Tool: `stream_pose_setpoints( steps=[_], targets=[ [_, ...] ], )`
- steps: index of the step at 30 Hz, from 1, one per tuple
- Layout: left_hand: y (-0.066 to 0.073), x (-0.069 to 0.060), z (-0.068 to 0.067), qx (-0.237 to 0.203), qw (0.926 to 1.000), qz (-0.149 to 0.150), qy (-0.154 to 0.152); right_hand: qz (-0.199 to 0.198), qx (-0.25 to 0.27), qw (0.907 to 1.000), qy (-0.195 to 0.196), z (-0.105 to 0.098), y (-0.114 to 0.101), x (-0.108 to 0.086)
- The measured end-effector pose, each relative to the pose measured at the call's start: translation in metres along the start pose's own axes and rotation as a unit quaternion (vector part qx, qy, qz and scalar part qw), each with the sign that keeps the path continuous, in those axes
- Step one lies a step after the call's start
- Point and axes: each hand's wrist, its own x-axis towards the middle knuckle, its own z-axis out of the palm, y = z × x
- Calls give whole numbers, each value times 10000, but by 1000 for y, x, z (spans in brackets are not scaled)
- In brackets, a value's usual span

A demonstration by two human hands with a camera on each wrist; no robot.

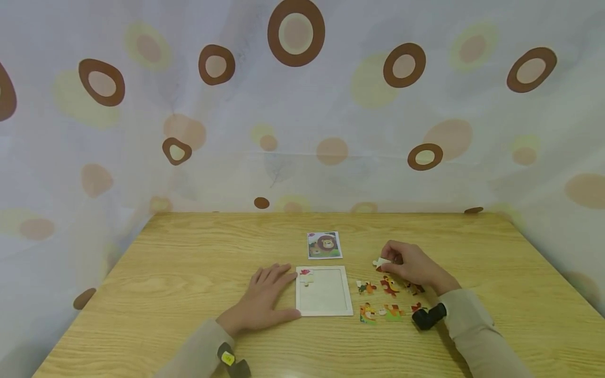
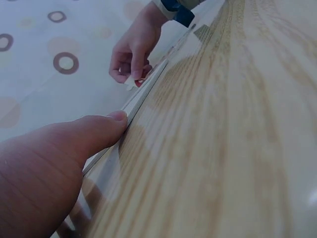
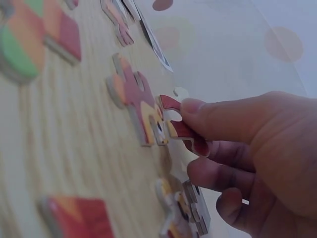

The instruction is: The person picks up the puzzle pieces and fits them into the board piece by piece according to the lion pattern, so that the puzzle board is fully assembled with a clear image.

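My right hand (image 1: 416, 266) pinches a red-and-white jigsaw piece (image 1: 379, 263) between thumb and fingers, to the right of a white square puzzle tray (image 1: 348, 294). Up close in the right wrist view, the red part of that jigsaw piece (image 3: 185, 131) shows beneath the thumb. Fingers spread, my left hand (image 1: 264, 299) lies on the table along the tray's left side. Its thumb (image 2: 99, 131) touches the tray's edge in the left wrist view. One piece with a pink-red print (image 1: 306, 274) sits in the tray's upper left corner.
Several loose jigsaw pieces (image 1: 367, 313) lie right of the tray in rough rows, some partly hidden by my right arm. Behind the tray lies a picture card with a lion (image 1: 324, 245). A patterned curtain (image 1: 302, 178) hangs at the table's back edge.
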Motion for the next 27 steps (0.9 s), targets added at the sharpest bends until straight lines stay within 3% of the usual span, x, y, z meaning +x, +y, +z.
stream_pose_setpoints(
  steps=[11, 17, 27],
  targets=[
    [-2, -1, 1, 45, 9999, 66, 69, -165, -130, 9995, 236, 4, -1, 3],
    [-1, 0, -4, 97, 9999, 115, 62, -288, -2, 9989, 360, 7, -13, 8],
    [-2, -1, -1, -44, 10000, 18, 4, -115, 229, 9997, 12, 13, -28, 25]
  ],
)
